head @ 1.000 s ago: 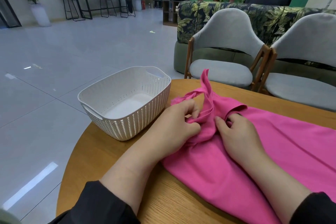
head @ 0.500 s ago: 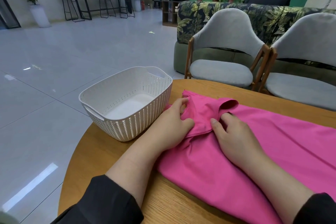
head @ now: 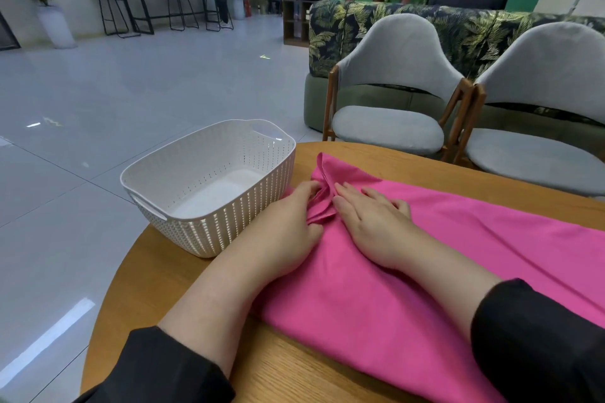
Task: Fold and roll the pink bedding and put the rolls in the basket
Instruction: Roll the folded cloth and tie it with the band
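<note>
Head: bedding under both hands' fingers.

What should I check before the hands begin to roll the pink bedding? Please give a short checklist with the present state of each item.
1. Left hand has a grip on the bunched end of the pink bedding: ok.
2. Right hand lies flat on the cloth beside the bunch: ok.
3. End is folded neat and even for rolling: not ok, it is bunched with a corner sticking up.
4. White basket stands open beside the left hand: ok.
5. Far right end of the bedding lies on the table: cannot tell, out of frame.
</note>
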Demonstrator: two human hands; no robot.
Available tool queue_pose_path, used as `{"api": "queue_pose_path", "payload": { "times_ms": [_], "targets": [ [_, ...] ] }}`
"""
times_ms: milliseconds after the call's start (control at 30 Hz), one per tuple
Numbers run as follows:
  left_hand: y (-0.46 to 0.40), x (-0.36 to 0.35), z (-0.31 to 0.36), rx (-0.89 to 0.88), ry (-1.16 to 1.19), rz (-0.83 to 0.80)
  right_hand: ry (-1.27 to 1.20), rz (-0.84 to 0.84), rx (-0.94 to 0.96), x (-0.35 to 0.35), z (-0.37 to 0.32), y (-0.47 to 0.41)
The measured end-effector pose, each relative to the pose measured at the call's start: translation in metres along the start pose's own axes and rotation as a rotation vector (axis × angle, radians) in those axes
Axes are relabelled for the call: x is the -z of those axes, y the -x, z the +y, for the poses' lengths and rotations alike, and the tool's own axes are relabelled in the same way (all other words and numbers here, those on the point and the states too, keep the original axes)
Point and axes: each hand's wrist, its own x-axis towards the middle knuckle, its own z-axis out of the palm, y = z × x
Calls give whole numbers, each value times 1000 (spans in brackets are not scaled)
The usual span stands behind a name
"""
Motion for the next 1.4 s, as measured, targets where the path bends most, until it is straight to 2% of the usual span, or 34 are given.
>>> {"api": "queue_pose_path", "payload": {
  "times_ms": [67,233,433,567,667,767,900,967,1067,1133,1167,1233,1300,1400],
  "targets": [
    [1,0,-3,37,-69,60,66,-14,-25,-5,-2,-8],
    [5,-3,-7,132,-232,39,226,104,-39,-11,-13,-18],
    [20,1,1,137,-200,65,234,-14,-14,-3,-10,-20],
    [41,3,5,119,-209,82,57,35,159,0,-3,19],
    [54,7,-1,141,-142,95,-6,-13,294,0,5,62],
    [68,12,-4,112,-40,100,-114,2,348,7,15,109],
    [85,21,-1,139,196,14,-29,-14,379,2,26,161],
    [93,25,3,175,357,-23,10,64,373,-5,26,173],
    [102,27,8,189,700,39,18,168,358,-7,18,177],
    [108,34,8,156,851,17,36,213,291,2,15,177],
    [109,39,7,97,822,-27,37,228,255,10,14,177],
    [106,47,5,-27,516,-77,29,231,206,30,14,173],
    [93,47,8,-81,203,67,22,212,156,54,16,164],
    [61,44,33,-198,-67,391,0,195,116,85,27,140]
  ]
}}
